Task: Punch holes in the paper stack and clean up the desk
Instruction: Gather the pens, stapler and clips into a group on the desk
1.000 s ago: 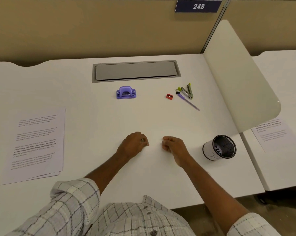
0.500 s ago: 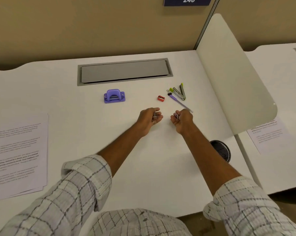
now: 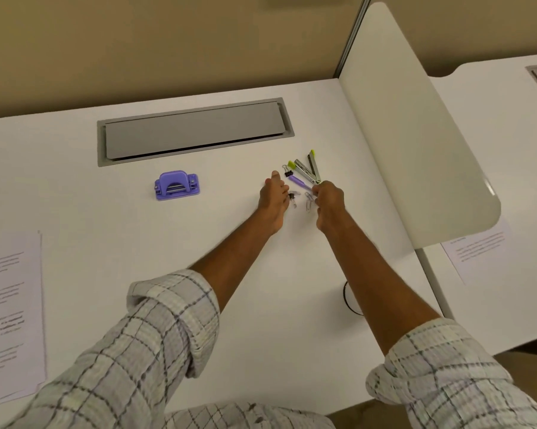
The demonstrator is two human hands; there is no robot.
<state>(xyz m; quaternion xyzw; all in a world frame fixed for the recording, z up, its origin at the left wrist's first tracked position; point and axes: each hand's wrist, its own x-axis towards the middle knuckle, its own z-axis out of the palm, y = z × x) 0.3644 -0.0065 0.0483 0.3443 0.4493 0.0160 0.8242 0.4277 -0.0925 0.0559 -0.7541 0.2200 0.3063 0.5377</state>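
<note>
- Both hands out over the desk (image 3: 276,320), close together.
- Left hand (image 3: 273,195): fingers loosely bent, small black binder clip (image 3: 292,197) at their tips; gripped or only touched, cannot tell.
- Right hand (image 3: 329,201): fingers curled, paper clips (image 3: 307,203) just beside them; held or not, cannot tell.
- Just beyond the fingertips: purple pen (image 3: 299,182), green-tipped metal tools (image 3: 312,168).
- Well left of the left fingers: purple hole punch (image 3: 177,185); farther left, paper stack (image 3: 10,305).

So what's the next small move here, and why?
Probably the left hand should go for the punch: the clips lie by the pen, between it and the right hand, while the paper lies untouched at the left.
</note>
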